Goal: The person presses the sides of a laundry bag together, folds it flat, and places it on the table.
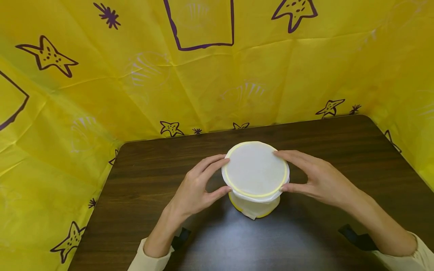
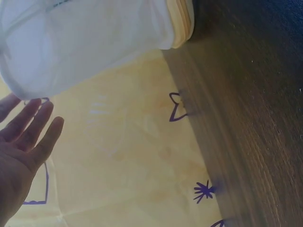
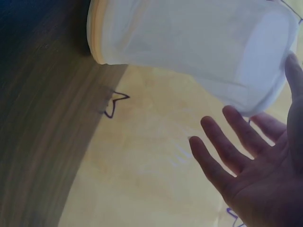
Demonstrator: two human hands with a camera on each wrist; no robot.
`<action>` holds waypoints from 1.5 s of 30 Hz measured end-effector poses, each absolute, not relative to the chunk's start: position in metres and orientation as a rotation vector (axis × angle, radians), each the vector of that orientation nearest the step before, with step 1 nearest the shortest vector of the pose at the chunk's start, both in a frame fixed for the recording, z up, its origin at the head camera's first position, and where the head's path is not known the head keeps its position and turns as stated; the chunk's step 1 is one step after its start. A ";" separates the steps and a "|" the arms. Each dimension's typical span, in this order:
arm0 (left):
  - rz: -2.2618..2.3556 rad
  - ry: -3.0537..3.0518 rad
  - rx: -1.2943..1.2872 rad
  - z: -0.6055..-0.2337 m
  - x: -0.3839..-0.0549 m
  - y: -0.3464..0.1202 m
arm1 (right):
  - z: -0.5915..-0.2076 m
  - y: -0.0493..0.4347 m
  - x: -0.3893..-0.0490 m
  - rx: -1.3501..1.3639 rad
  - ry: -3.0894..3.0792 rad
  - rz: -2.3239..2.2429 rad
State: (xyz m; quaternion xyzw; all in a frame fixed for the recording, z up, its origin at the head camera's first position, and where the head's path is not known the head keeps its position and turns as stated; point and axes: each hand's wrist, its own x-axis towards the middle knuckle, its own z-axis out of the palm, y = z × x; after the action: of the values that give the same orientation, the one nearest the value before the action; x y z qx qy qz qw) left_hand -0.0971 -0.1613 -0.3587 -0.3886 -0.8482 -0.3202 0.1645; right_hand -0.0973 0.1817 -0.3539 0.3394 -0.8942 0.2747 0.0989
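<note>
A translucent whitish tub (image 1: pixel 259 209) stands on the table, with a yellow band (image 2: pixel 180 23) round its bottom end. Its round white top (image 1: pixel 255 169) has a yellow ring near the edge. On the left of this top, my left hand (image 1: pixel 196 188) touches the rim with its thumb and fingertips. My right hand (image 1: pixel 322 180) does the same on the right side, thumb low and forefinger higher up. Both wrist views show the outer fingers straight and spread, beside the tub's upper end. A pale flap with a pointed corner hangs at the tub's near side.
The dark wood-grain table (image 1: pixel 152 180) has a rounded far corner at each side. Close behind it and at both sides hangs a yellow cloth (image 1: pixel 203 82) with dark starfish drawings. Black straps (image 1: pixel 357 237) are by the wrists.
</note>
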 end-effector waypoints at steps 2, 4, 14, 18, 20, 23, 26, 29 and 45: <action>-0.936 -2.421 -1.101 -0.359 -0.097 -0.161 | -0.355 0.181 -0.098 1.005 -2.644 0.836; -0.957 -2.425 -1.095 -0.360 -0.098 -0.161 | -0.356 0.180 -0.099 0.997 -2.647 0.867; -0.997 -2.429 -1.071 -0.364 -0.100 -0.160 | -0.362 0.176 -0.101 0.982 -2.656 0.975; -0.999 -2.431 -1.069 -0.365 -0.101 -0.160 | -0.363 0.176 -0.102 0.965 -2.668 1.011; -1.005 -2.431 -1.071 -0.366 -0.102 -0.160 | -0.364 0.176 -0.102 0.954 -2.677 1.032; -1.019 -2.432 -1.071 -0.367 -0.102 -0.160 | -0.366 0.176 -0.103 0.943 -2.686 1.052; -1.035 -2.431 -1.072 -0.369 -0.103 -0.159 | -0.368 0.175 -0.103 0.939 -2.690 1.065; -1.043 -2.435 -1.068 -0.371 -0.103 -0.160 | -0.371 0.174 -0.103 0.939 -2.696 1.076; -1.083 -2.457 -1.046 -0.378 -0.102 -0.159 | -0.377 0.174 -0.104 0.945 -2.715 1.064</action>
State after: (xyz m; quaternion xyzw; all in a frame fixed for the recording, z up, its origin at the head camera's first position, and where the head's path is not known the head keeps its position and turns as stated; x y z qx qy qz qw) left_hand -0.1024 -0.1591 -0.3777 -0.3600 -0.8454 -0.3727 0.1298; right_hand -0.1035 0.1738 -0.3769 0.3080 -0.8851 0.3468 0.0379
